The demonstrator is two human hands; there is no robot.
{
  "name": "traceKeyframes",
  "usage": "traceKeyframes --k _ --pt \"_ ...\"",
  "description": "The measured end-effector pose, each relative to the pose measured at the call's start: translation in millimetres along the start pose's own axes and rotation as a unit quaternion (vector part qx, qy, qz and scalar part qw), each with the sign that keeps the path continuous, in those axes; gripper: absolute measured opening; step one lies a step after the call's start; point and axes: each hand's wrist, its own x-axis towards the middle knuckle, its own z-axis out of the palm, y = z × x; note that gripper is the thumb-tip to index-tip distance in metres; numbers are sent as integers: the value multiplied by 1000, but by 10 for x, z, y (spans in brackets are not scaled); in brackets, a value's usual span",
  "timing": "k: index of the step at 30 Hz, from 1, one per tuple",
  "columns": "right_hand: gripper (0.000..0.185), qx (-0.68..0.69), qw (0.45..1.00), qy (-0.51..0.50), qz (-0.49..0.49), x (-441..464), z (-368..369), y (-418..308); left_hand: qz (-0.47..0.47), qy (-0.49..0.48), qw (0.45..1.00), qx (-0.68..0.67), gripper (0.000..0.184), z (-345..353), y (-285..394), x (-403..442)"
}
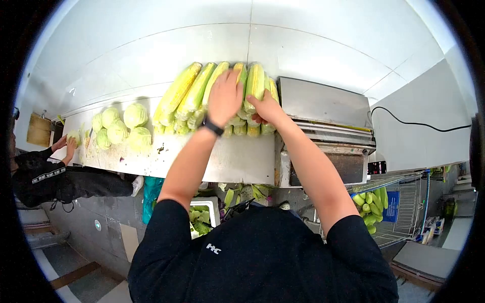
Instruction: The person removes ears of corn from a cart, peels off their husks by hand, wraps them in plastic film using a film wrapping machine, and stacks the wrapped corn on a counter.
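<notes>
Film-wrapped ears of corn point(184, 88) lie stacked in a row against the white wall at the back of the counter. My left hand point(226, 98), with a dark band at its wrist, rests over the middle of the stack, fingers stretched out and slightly blurred. At the right end of the row, my right hand point(266, 108) is closed around the lower part of a wrapped ear of corn point(255, 83). Its thumb lies along the side, while the other fingers curl underneath, partly hidden.
Several cabbages point(118, 131) sit left on the counter point(222, 164). A metal wrapping machine point(326, 126) stands right, with a phone point(377, 167) beside it. A cart point(404, 207) holds green vegetables. At far left, another person's hands point(69, 144) touch a cabbage.
</notes>
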Motion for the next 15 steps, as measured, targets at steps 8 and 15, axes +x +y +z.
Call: traceKeyframes --k 8,15 --pt "86 62 997 53 18 10 110 137 -95 -305 945 69 41 804 -177 991" --pt "91 48 998 41 4 -4 108 211 -54 -321 944 59 44 1041 -675 1097"
